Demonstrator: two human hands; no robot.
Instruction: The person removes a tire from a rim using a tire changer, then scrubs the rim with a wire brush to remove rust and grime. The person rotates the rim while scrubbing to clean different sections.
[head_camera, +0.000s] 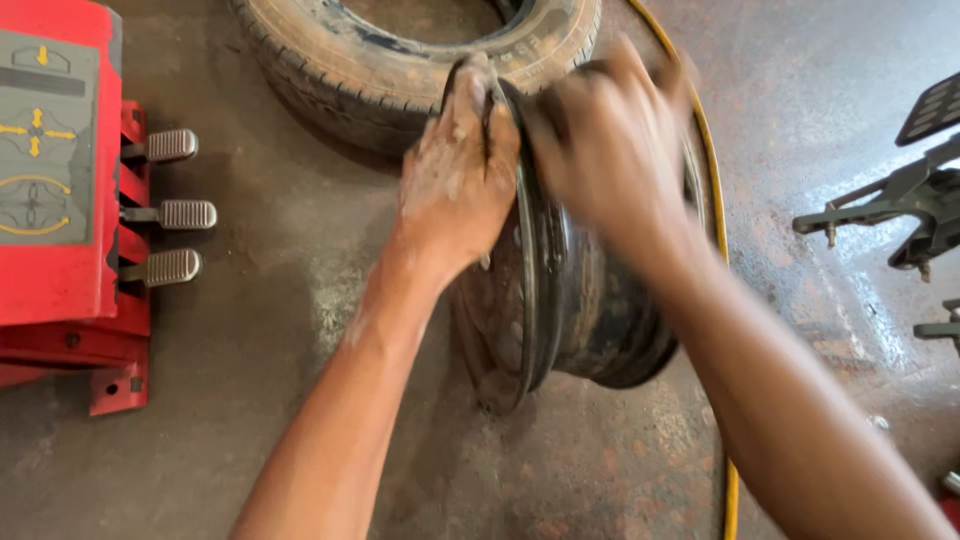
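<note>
A bare black steel wheel rim (575, 310) stands upright on its edge on the concrete floor in front of me. My left hand (455, 180), smeared with pale paste, grips the top of the rim's near flange. My right hand (610, 150) is blurred with motion and closes over the top of the rim's other flange. A worn tyre (400, 70) lies flat on the floor just behind the rim.
A red tyre-changing machine (60, 200) with three metal foot pedals (170, 210) stands at the left. A yellow hose (715, 200) runs along the floor past the rim's right side. Black metal arms of another stand (900, 200) reach in at the right, on wet concrete.
</note>
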